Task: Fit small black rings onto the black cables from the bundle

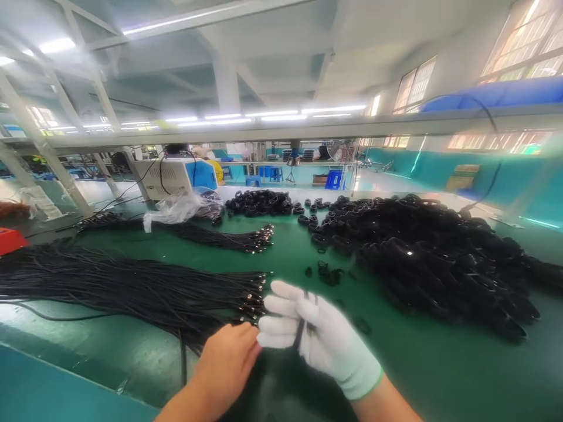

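Note:
My left hand (229,360) is bare, its fingers curled closed beside the fingertips of my right hand. What it grips, if anything, is hidden behind the fingers. My right hand (323,334) wears a white knitted glove with a green cuff, and its thumb is folded over a thin black strip (299,335) that crosses the palm. Just beyond both hands lie the metal-tipped ends of a long bundle of black cables (145,281), spread across the green table (281,258).
A second cable bundle (220,237) lies farther back, near a clear plastic bag (176,208). A large heap of coiled black cables (440,252) covers the right side, with a smaller heap (259,202) at the back. A white-and-blue machine (169,176) stands back left.

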Demonstrator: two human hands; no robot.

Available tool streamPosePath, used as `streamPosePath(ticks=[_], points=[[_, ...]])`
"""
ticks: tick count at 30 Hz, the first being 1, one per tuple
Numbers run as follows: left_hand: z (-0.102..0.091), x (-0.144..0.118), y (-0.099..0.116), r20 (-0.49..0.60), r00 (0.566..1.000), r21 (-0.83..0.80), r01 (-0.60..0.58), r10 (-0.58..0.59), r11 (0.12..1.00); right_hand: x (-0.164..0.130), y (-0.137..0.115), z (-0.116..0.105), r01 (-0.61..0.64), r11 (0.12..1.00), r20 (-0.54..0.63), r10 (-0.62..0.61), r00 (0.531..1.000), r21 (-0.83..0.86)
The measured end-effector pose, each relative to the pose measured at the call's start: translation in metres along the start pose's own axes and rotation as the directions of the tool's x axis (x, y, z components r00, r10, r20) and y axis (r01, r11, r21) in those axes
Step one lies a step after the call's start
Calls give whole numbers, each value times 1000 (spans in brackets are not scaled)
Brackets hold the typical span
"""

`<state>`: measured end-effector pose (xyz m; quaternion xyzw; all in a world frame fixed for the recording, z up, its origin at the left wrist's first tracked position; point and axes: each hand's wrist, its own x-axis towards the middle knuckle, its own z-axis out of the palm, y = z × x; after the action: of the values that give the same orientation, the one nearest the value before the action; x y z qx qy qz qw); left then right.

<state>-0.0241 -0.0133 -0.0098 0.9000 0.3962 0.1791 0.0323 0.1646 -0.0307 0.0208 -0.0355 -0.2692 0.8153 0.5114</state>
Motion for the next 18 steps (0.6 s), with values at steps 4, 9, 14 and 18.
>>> streamPosePath(ticks=[4, 9, 14, 18], points=[[-10, -9, 26, -84, 980, 38, -176, 179, 984, 0, 8, -9, -33, 993, -126, 18, 992, -114], [-48, 23, 11, -56, 973, -125, -229, 223, 965, -7, 27, -16, -275, 940, -50, 270, 961, -201], [-45, 45, -12, 182, 976, -632, 24, 118, 774, -9, 38, -8, -418, 907, 39, 420, 907, -61], [-17, 40, -29, 175, 983, -601, 68, 48, 797, -5, 32, -2, -266, 964, 21, 266, 964, 27]])
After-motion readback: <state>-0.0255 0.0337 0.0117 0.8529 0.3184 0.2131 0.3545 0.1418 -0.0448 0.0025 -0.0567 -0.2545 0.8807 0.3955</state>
